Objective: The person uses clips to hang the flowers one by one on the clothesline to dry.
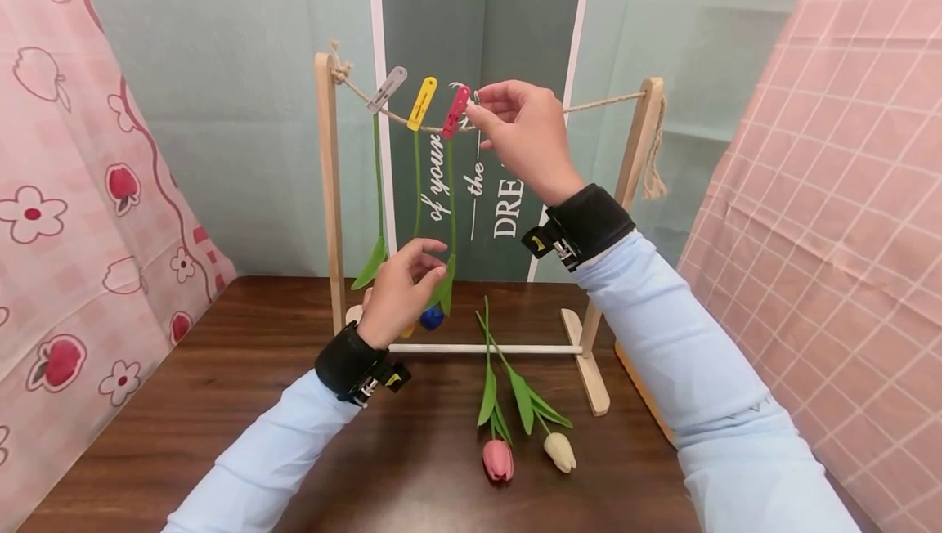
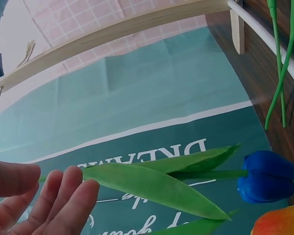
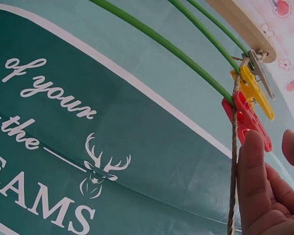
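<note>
- Left hand [image 1: 403,292], fingers loosely parted, beside blue tulip [image 2: 268,176].
- Right hand [image 1: 528,131], thumb and fingers apart, at red clip [image 1: 456,112].
- Blue tulip, hanging head-down from rope [image 1: 603,103] by red clip.

A brown table [image 1: 184,386] is backed by a green backdrop [image 1: 221,108] (darker down its middle), on which white lettering [image 1: 508,208] and a deer's head [image 3: 95,177] are printed. The table is flanked by fruit-and-flower cloth [image 1: 59,141] at left and pink gridded cloth [image 1: 809,230] at right.
</note>
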`<state>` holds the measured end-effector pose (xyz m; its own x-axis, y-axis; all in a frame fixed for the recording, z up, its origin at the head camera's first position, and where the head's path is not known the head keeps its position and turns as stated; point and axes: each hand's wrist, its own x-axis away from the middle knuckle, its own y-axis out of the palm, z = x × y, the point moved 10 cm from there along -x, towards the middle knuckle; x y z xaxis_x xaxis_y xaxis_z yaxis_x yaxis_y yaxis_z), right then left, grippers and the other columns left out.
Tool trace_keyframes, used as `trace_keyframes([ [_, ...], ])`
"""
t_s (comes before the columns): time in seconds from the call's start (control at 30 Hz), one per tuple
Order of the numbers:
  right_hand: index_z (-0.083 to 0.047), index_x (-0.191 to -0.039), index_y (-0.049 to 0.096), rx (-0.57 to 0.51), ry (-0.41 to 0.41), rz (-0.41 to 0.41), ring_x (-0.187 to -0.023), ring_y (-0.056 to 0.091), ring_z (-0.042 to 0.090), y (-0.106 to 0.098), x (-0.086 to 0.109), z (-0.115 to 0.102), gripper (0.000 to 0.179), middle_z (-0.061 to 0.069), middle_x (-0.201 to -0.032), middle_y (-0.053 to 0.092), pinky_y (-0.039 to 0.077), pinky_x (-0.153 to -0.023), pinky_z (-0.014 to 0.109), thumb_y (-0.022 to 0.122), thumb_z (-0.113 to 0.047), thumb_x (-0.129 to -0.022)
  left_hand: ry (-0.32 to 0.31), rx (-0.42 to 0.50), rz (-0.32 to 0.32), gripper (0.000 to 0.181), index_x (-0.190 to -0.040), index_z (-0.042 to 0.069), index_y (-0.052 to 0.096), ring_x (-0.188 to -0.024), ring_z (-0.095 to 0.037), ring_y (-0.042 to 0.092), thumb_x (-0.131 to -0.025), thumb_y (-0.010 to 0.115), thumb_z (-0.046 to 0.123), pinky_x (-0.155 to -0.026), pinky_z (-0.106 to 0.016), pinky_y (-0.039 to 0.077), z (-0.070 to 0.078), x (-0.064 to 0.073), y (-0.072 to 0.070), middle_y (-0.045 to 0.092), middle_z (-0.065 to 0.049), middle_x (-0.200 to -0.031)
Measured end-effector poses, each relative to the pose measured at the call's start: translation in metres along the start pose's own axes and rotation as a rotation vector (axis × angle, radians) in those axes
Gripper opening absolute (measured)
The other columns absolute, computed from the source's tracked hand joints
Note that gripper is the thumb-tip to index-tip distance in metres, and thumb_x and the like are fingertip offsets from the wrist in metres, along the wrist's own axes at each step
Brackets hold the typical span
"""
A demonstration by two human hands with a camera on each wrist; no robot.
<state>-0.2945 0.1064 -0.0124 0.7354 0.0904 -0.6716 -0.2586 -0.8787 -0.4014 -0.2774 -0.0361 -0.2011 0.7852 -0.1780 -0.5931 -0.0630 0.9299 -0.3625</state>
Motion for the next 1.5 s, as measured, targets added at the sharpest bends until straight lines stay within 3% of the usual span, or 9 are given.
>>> trace_keyframes([
  [0.43, 0.001, -0.112, 0.068, -0.053, -0.055, -0.044, -0.079, 0.067, 0.018, -0.003, 0.034, 0.004, 0.027, 0.010, -0.097, 0.069, 0.056, -0.067, 0.027, 0.071, -0.016, -0.091, -0.038, -0.022, -0.038, 0.025, -0.119, 0.006, 0.062, -0.088, -0.019, 0.067, -0.094, 0.064, 0.007, -0.073, -0.037, 0.050, -0.005, 0.016, 0.002, 0.067, -0.003, -0.091],
  [0.77, 0.003, -0.109, 0.068, -0.077, -0.077, -0.084, -0.075, 0.067, 0.014, 0.000, 0.059, 0.021, 0.025, 0.012, -0.095, 0.070, 0.056, -0.068, 0.031, 0.072, -0.013, -0.090, 0.006, -0.042, -0.046, 0.025, -0.116, 0.002, 0.064, -0.074, -0.016, 0.067, -0.091, 0.067, 0.004, -0.066, -0.035, 0.051, -0.008, 0.030, 0.001, 0.068, -0.003, -0.085],
  [0.83, 0.004, -0.108, 0.068, -0.092, -0.074, -0.087, -0.074, 0.067, 0.013, 0.000, 0.064, 0.026, 0.024, 0.012, -0.094, 0.070, 0.057, -0.069, 0.033, 0.071, -0.012, -0.090, -0.003, -0.031, -0.061, 0.026, -0.115, 0.002, 0.063, -0.074, -0.019, 0.069, -0.090, 0.068, 0.002, -0.081, -0.037, 0.047, -0.010, 0.033, 0.003, 0.069, -0.003, -0.083],
  [0.9, 0.004, -0.108, 0.068, -0.103, -0.066, -0.087, -0.072, 0.067, 0.013, 0.000, 0.069, 0.032, 0.024, 0.013, -0.094, 0.069, 0.056, -0.069, 0.034, 0.071, -0.012, -0.090, -0.012, -0.024, -0.077, 0.026, -0.114, 0.001, 0.063, -0.075, -0.023, 0.070, -0.089, 0.069, 0.001, -0.097, -0.047, 0.031, -0.011, 0.035, 0.005, 0.069, -0.002, -0.082],
  [1.0, 0.004, -0.108, 0.068, -0.107, -0.051, -0.084, -0.072, 0.067, 0.015, -0.002, 0.076, 0.041, 0.024, 0.013, -0.093, 0.069, 0.056, -0.069, 0.033, 0.071, -0.012, -0.090, -0.026, -0.024, -0.094, 0.026, -0.113, 0.002, 0.062, -0.076, -0.025, 0.070, -0.088, 0.069, 0.000, -0.097, -0.055, 0.013, -0.015, 0.038, 0.008, 0.069, 0.000, -0.080],
  [1.13, 0.004, -0.107, 0.069, -0.128, -0.041, -0.080, -0.073, 0.067, 0.013, -0.004, 0.084, 0.050, 0.023, 0.013, -0.093, 0.070, 0.056, -0.069, 0.031, 0.070, -0.011, -0.090, -0.052, -0.004, -0.112, 0.026, -0.113, 0.001, 0.063, -0.074, -0.023, 0.070, -0.088, 0.070, 0.001, -0.094, -0.050, 0.011, -0.020, 0.042, 0.011, 0.069, 0.000, -0.080],
  [1.23, 0.006, -0.106, 0.068, -0.154, -0.029, -0.085, -0.075, 0.068, 0.011, -0.005, 0.090, 0.057, 0.022, 0.015, -0.094, 0.070, 0.056, -0.068, 0.031, 0.070, -0.009, -0.090, -0.094, 0.064, -0.142, 0.026, -0.115, -0.002, 0.061, -0.076, -0.022, 0.069, -0.090, 0.068, 0.000, -0.100, -0.036, 0.026, -0.026, 0.046, 0.016, 0.068, -0.003, -0.082],
  [1.33, 0.007, -0.106, 0.068, -0.163, -0.004, -0.087, -0.076, 0.068, 0.011, -0.007, 0.096, 0.065, 0.023, 0.016, -0.094, 0.070, 0.056, -0.067, 0.030, 0.070, -0.009, -0.090, -0.141, 0.143, -0.167, 0.026, -0.116, -0.004, 0.060, -0.078, -0.026, 0.068, -0.091, 0.065, -0.002, -0.074, -0.026, 0.051, -0.033, 0.051, 0.020, 0.067, -0.008, -0.085],
  [1.5, 0.006, -0.106, 0.068, -0.146, 0.043, -0.093, -0.076, 0.068, 0.012, -0.009, 0.107, 0.082, 0.023, 0.017, -0.093, 0.070, 0.056, -0.067, 0.031, 0.070, -0.011, -0.091, -0.157, 0.149, -0.180, 0.024, -0.115, -0.001, 0.061, -0.077, -0.025, 0.067, -0.092, 0.065, 0.001, -0.063, -0.028, 0.053, -0.039, 0.059, 0.025, 0.066, -0.009, -0.086],
])
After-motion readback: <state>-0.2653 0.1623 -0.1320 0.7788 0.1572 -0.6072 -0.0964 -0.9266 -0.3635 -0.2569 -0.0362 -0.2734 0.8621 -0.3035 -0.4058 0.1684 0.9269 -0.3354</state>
